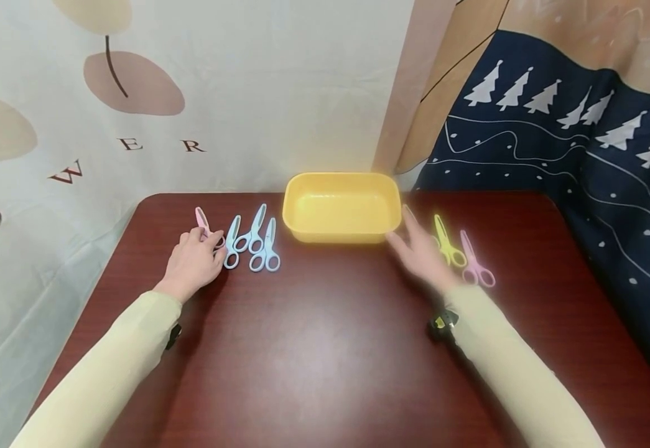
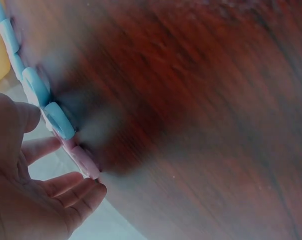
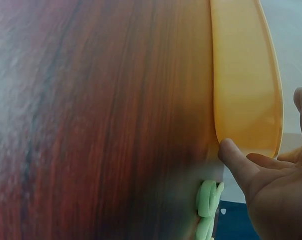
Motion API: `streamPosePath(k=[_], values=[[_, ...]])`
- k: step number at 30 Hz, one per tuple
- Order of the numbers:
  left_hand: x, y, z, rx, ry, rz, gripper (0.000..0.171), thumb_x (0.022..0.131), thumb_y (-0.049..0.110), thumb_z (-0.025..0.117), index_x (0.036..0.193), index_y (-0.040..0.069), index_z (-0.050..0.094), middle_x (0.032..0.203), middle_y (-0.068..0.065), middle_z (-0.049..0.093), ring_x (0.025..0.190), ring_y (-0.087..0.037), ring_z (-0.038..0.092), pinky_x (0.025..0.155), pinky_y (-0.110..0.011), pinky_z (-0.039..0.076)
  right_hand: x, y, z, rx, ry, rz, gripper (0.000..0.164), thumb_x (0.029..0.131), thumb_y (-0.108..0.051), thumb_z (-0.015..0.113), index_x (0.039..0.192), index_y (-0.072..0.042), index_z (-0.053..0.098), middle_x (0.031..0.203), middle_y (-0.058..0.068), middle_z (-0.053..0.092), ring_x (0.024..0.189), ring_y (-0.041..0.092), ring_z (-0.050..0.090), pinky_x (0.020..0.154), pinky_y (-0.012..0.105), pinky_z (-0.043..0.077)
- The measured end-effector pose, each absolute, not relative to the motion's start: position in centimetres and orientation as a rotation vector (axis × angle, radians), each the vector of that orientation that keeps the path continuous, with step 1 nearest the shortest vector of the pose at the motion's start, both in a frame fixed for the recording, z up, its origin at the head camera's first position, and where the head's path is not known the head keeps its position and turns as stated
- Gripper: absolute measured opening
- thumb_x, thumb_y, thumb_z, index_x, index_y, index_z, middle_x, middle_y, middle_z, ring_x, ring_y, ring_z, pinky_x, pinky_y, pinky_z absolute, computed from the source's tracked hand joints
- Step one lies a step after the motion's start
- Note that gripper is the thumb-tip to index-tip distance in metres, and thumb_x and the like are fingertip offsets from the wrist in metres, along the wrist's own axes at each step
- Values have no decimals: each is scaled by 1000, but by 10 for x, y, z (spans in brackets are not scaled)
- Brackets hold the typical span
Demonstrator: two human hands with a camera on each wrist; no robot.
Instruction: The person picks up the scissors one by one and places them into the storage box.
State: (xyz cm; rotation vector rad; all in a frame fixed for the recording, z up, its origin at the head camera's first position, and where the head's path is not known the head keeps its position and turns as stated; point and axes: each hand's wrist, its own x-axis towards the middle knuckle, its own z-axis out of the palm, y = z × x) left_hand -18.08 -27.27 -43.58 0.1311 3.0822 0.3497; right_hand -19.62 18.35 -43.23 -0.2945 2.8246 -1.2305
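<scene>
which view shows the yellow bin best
The head view: the yellow bin shows nearly whole, inside included. The right wrist view cuts it off at the top; the left wrist catches only a sliver at the left edge.

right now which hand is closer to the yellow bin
Right. The right hand is at the right end of the yellow bin; the left hand is well to its left.

Yellow rectangular open-topped tub (image 1: 341, 238), rounded corners, upright, right hand (image 1: 421, 249) at right end. Slim pink scissors (image 1: 202, 219), tip pointing away, partly hidden by left hand (image 1: 192, 260). Three light-blue scissors (image 1: 269, 242) between left hand and tub. Lime-yellow scissors (image 1: 444, 238), lilac-pink scissors (image 1: 469, 254) right of tub.
</scene>
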Motion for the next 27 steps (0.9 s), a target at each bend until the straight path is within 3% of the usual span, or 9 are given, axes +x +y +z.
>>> streamPosePath(k=[10, 19, 27], values=[[-184, -275, -437, 97, 3067, 374, 46, 106, 25, 46, 141, -3, 52, 137, -40, 42, 116, -54, 38, 93, -67, 43, -199, 177, -433, -165, 2740, -1359, 78, 106, -41, 56, 167, -19, 13, 166, 15, 32, 135, 39, 54, 115, 54, 39], [-184, -280, -439, 54, 3062, 442, 42, 106, 25, 46, 140, -1, 52, 134, -41, 46, 116, -54, 39, 92, -66, 43, -206, 173, -437, -80, 2737, -1367, 80, 106, -42, 55, 166, -9, 14, 165, 20, 32, 140, 40, 50, 118, 53, 35], [-186, -281, -440, 77, 3115, 451, 27, 105, 18, 47, 123, 0, 57, 120, -40, 51, 107, -54, 42, 86, -62, 40, -207, 172, -437, -50, 2724, -1375, 82, 105, -46, 54, 166, -8, 14, 168, 18, 25, 147, 39, 41, 121, 52, 30]])
